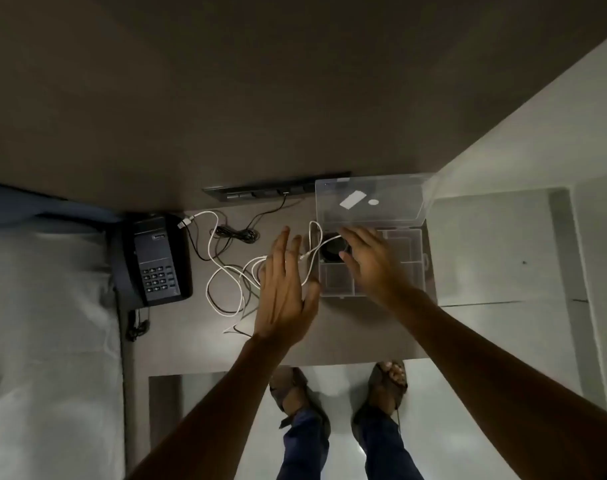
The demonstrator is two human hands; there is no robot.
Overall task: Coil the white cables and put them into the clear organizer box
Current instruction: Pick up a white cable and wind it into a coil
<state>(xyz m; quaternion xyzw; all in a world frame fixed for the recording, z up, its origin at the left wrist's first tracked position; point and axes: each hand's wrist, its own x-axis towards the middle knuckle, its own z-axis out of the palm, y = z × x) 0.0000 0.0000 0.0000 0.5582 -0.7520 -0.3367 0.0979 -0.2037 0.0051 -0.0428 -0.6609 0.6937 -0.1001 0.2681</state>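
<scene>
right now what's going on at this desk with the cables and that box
A person stands at a dark desk with both hands out, fingers spread. The left hand hovers over loose white cables lying uncoiled on the desk. The right hand is over the clear organizer box, whose lid is up. Neither hand visibly grips anything. A black phone sits further left.

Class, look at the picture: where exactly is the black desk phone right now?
In the head view, the black desk phone sits at the desk's left edge, left of the loose white cables and well away from the clear organizer box on the right.
</scene>
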